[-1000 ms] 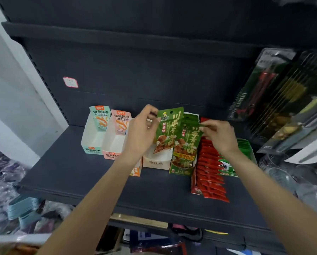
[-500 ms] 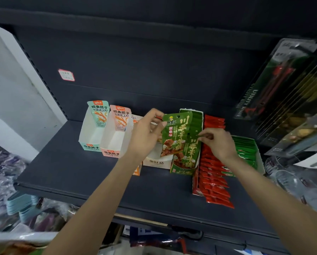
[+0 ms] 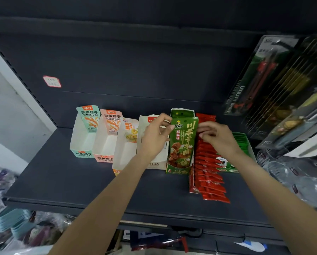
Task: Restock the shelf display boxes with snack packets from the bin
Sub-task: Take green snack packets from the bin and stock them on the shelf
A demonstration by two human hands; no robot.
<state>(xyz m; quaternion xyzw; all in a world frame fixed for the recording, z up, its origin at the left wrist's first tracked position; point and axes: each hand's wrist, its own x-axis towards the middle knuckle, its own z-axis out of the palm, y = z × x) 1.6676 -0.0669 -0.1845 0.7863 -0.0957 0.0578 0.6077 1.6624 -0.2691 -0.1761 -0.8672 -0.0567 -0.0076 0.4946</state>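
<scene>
A green snack packet [image 3: 182, 144] lies in the green display box [image 3: 181, 112] on the dark shelf [image 3: 62, 181]. My left hand [image 3: 154, 138] pinches the packet's upper left edge with thumb and fingers. At the packet's upper right edge, my right hand [image 3: 216, 137] holds it with curled fingers. More green packets may lie under the top one; I cannot tell. The bin is not in view.
Left of the green box stand several open display boxes: teal [image 3: 82, 142], pink [image 3: 104, 146], orange [image 3: 124, 153], white [image 3: 154, 162]. Red packets [image 3: 209, 172] fill a box to the right, then a box of green sachets [image 3: 240, 144]. Utility knife packs [image 3: 264, 74] hang at right.
Both hands have lowered the green packets from above the boxes down into the green display box. The two packets, earlier fanned apart, now sit stacked as one.
</scene>
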